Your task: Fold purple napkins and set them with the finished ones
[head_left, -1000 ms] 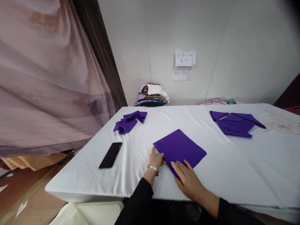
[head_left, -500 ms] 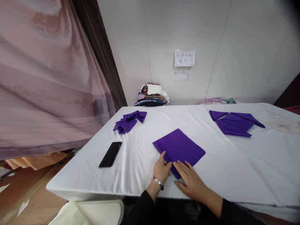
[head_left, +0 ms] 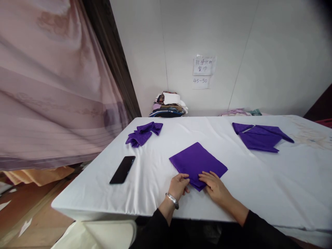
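A purple cloth napkin (head_left: 198, 159) lies folded into a diamond on the white-covered table, with layered edges showing at its near corner. At its near left edge, my left hand (head_left: 178, 186) pinches the cloth between thumb and fingers; a silver bracelet is on that wrist. My right hand (head_left: 217, 189) rests on the near right side of the napkin, its fingers stretched out over the fabric. The napkin's near corner points toward me between both hands.
A black phone (head_left: 122, 169) lies on the tablecloth (head_left: 85, 193) at left. Behind it is a crumpled purple cloth (head_left: 141, 136). Another folded purple cloth (head_left: 259, 138) lies at the back right. Stacked fabrics (head_left: 168, 105) stand beyond the table by the wall.
My left fingers have drawn together at the napkin's edge. My right hand has shifted slightly right and onto the cloth. The near corner now lies flatter and wider.
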Demonstrator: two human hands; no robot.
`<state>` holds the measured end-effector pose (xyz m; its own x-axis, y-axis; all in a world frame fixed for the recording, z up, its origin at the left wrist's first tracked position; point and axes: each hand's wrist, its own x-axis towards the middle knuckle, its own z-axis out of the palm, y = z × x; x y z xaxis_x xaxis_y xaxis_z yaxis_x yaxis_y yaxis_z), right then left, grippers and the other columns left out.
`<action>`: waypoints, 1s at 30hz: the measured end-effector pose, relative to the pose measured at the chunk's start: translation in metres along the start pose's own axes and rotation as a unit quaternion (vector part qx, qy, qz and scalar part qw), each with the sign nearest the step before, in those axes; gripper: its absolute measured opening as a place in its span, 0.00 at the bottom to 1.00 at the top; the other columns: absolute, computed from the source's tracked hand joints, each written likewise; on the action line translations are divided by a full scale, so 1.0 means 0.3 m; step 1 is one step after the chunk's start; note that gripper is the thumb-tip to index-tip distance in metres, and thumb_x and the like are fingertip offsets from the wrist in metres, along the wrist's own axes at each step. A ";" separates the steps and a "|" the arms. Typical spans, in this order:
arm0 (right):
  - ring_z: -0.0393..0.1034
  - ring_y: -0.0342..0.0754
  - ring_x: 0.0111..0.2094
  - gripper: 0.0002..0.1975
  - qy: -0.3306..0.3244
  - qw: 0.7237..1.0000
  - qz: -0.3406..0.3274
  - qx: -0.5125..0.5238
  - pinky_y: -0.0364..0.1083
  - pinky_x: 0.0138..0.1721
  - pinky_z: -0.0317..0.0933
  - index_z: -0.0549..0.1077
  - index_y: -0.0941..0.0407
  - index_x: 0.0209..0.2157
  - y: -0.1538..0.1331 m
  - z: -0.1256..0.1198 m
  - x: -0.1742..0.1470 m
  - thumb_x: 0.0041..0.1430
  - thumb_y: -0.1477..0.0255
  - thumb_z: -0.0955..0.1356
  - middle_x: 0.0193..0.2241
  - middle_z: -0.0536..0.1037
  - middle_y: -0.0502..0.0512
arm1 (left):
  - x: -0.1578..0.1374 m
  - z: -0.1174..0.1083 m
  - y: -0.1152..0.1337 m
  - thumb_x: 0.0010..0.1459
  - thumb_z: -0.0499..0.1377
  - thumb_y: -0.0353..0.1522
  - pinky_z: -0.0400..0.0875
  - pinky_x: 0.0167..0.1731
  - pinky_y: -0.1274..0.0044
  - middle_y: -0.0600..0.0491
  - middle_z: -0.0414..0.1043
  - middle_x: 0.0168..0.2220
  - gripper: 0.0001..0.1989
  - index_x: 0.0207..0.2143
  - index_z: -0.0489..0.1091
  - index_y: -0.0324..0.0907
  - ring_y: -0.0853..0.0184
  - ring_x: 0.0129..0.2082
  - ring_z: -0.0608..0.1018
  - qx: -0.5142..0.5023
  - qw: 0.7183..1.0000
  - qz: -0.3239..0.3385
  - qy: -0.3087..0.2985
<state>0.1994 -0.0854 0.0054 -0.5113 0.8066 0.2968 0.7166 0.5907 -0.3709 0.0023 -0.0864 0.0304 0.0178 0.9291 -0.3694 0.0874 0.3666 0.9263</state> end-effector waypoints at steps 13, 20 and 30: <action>0.62 0.51 0.52 0.22 -0.071 0.997 -0.015 0.039 0.59 0.54 0.52 0.69 0.56 0.47 -0.006 -0.071 -0.040 0.52 0.81 0.58 0.48 0.73 0.57 | -0.044 -0.079 0.007 0.58 0.51 0.36 0.60 0.51 0.65 0.50 0.72 0.43 0.12 0.40 0.71 0.44 0.62 0.48 0.69 0.367 0.834 0.398 0.112; 0.62 0.51 0.52 0.25 -0.052 0.997 -0.026 0.051 0.59 0.54 0.54 0.70 0.53 0.46 0.006 -0.054 -0.050 0.49 0.83 0.58 0.47 0.73 0.56 | -0.039 -0.097 0.016 0.58 0.51 0.40 0.49 0.56 0.58 0.49 0.68 0.50 0.18 0.49 0.65 0.44 0.60 0.54 0.64 0.422 0.809 0.399 0.095; 0.62 0.51 0.53 0.24 -0.026 0.998 -0.033 0.041 0.59 0.53 0.54 0.72 0.53 0.43 0.024 -0.041 -0.049 0.46 0.84 0.58 0.48 0.72 0.54 | -0.089 -0.037 -0.008 0.46 0.60 0.46 0.49 0.56 0.60 0.49 0.70 0.48 0.30 0.51 0.63 0.46 0.59 0.49 0.68 0.433 0.801 0.402 -0.094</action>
<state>0.2180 -0.0933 0.0092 -0.5815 0.7643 0.2786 0.6402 0.6413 -0.4230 -0.0095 -0.1116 0.0389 0.5585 0.7941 0.2397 0.6293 -0.5939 0.5012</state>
